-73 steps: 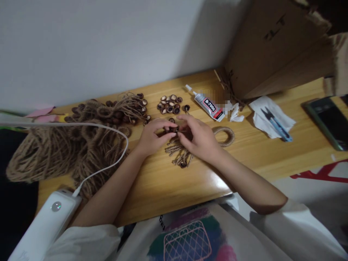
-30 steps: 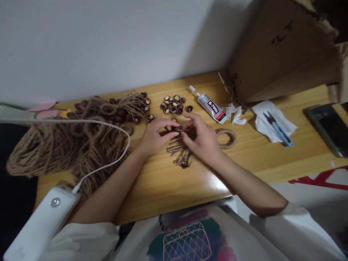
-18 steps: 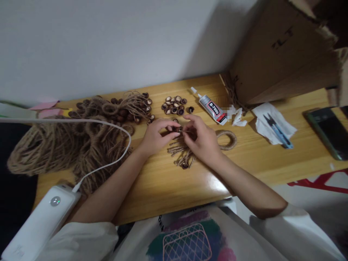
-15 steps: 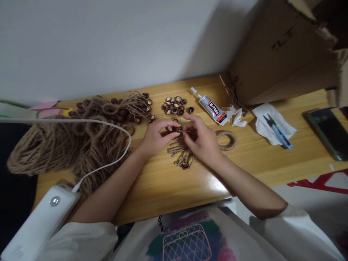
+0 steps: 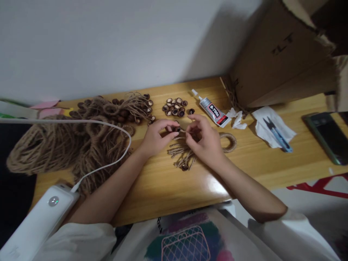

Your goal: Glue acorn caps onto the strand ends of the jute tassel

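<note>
Between the thumb and fingers of my left hand (image 5: pixel 159 136) is a small brown nut shell (image 5: pixel 178 129). My right hand (image 5: pixel 203 141) pinches a thin strand of twine (image 5: pixel 182 130) right beside that shell. Under my right hand lies a fringe of cut twine ends (image 5: pixel 181 150), with one shell (image 5: pixel 185 167) at its lower end. To the right of the hand a twine-wrapped ring (image 5: pixel 231 142) shows; the part between ring and fringe is hidden by the hand. Behind my hands sits a cluster of several half shells (image 5: pixel 175 107).
A B-7000 glue tube (image 5: pixel 214 111) lies behind my right hand near crumpled tissue (image 5: pixel 237 119). Blue thread snips (image 5: pixel 277 135) rest on a tissue at right, before a phone (image 5: pixel 327 134). Twine bundles (image 5: pixel 49 148) and a cabled white power bank (image 5: pixel 40 221) fill the left. A cardboard box (image 5: pixel 282 54) stands behind.
My right hand has shifted slightly right, away from the left, with more of the twine strand showing between them. The left hand stays almost in place, keeping the shell.
</note>
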### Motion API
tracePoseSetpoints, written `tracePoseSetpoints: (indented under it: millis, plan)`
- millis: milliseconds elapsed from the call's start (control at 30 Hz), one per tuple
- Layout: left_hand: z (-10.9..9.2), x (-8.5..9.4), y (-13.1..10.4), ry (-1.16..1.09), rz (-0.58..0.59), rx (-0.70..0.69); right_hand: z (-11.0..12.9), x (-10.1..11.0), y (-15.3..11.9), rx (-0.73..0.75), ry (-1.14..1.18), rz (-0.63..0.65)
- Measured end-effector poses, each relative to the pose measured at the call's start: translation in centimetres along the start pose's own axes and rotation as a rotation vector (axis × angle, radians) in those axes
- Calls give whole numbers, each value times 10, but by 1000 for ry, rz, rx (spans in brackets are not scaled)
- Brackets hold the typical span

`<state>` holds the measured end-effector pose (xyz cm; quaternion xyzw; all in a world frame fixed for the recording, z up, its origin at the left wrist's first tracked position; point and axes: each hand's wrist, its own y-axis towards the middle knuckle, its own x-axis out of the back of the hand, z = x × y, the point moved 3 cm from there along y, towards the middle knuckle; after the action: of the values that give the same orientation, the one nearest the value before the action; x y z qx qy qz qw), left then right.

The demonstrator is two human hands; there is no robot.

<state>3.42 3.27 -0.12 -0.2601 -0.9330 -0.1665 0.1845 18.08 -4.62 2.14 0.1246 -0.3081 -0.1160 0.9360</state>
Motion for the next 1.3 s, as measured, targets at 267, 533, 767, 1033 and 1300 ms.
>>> tracePoseSetpoints:
  millis: [267, 533, 767, 1033, 1300]
  plan:
    - [2, -2, -1, -54, -49, 58, -10, 5, 6, -228, 467, -42]
    - [4, -3, -1, -100, -72, 69, -22, 9, 14, -424, 664, -128]
    - [3, -2, -1, -157, -89, 83, -19, 11, 15, -498, 722, -120]
    - [4, -1, -1, -172, -98, 76, -23, 13, 16, -556, 777, -94]
    - [4, -2, -1, -171, -93, 71, -23, 12, 16, -545, 736, -91]
